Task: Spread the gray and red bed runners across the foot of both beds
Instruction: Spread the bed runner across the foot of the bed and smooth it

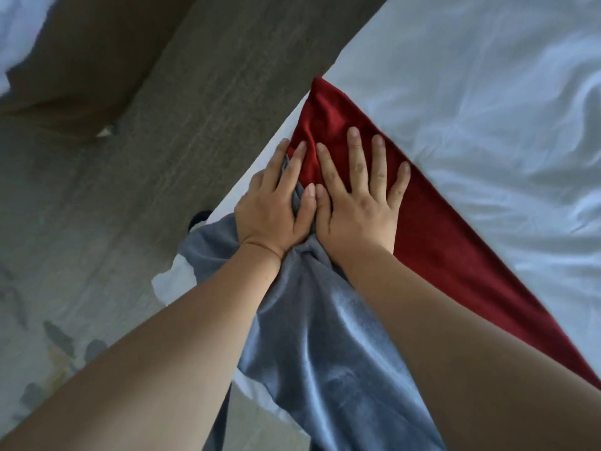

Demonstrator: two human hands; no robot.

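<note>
A velvet bed runner lies along the edge of a white bed (471, 102). Its red part (432, 236) runs on the bed's top, and its gray part (328, 349) hangs bunched over the side toward me. My left hand (276, 206) rests flat where gray meets red, fingers spread, thumb touching my right thumb. My right hand (361, 196) lies flat on the red cloth, fingers apart. Neither hand grips the cloth. The runner's near end is hidden under my forearms.
Gray-brown patterned carpet (156, 164) fills the gap to the left. A second bed's white bedding (22, 30) and its brown base (74, 66) show at the top left. White sheet folds (175, 278) hang below the runner.
</note>
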